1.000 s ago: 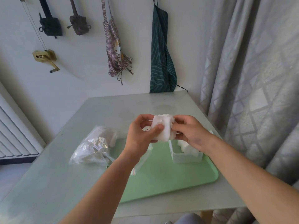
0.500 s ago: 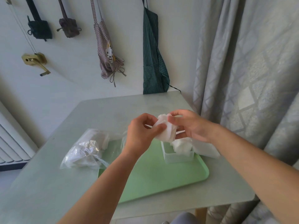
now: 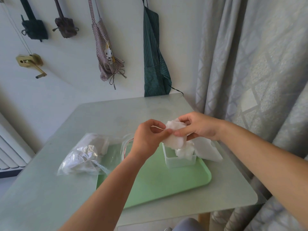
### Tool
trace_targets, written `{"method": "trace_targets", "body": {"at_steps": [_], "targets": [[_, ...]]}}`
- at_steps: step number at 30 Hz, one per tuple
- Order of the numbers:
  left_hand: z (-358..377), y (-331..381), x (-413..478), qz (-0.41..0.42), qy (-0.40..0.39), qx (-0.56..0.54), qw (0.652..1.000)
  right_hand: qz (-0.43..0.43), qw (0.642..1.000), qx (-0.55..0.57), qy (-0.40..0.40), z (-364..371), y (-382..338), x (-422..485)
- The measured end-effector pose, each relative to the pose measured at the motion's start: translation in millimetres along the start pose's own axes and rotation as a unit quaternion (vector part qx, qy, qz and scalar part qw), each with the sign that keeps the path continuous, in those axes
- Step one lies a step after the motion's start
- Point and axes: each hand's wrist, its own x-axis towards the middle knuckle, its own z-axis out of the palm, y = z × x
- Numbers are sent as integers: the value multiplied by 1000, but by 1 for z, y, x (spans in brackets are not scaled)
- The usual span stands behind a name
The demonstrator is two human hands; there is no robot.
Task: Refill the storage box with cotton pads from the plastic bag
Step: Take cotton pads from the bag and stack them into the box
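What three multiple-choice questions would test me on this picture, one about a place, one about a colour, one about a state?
1. Where does the storage box stand?
A on the tray
B on the floor
C on a chair

2. What colour is the tray?
A blue
B green
C red

3. How are the cotton pads held?
A lying loose on the tray
B gripped by both hands
C dropped on the floor

Answers:
1 A: the box sits at the tray's far right part.
2 B: its surface is pale green.
3 B: the left hand and right hand both pinch the wad above the box.
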Motion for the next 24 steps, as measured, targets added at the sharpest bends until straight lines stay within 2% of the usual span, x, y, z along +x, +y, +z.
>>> {"method": "trace_targets", "body": {"at_steps": [3, 7, 11, 15, 17, 20, 24], "targets": [[2, -5, 3, 21, 13, 47, 999, 2, 1000, -10, -2, -1, -1, 1], [4, -10, 5, 3, -98, 12, 995, -9, 999, -28, -11, 0, -3, 1], [7, -12, 6, 22, -57, 15, 998, -26, 998, -55, -4, 0, -6, -1], [10, -12, 6, 54, -49, 12, 997, -41, 996, -76, -3, 0, -4, 0], [8, -14, 5, 35, -56, -48, 997, -54, 998, -35, 4, 0, -6, -1], [1, -17, 0, -24, -116, -167, 979, -46, 997, 59, 29, -1, -5, -3], [0, -20, -9, -81, -182, -261, 944, -65, 997, 42, 17, 1, -5, -9]]}}
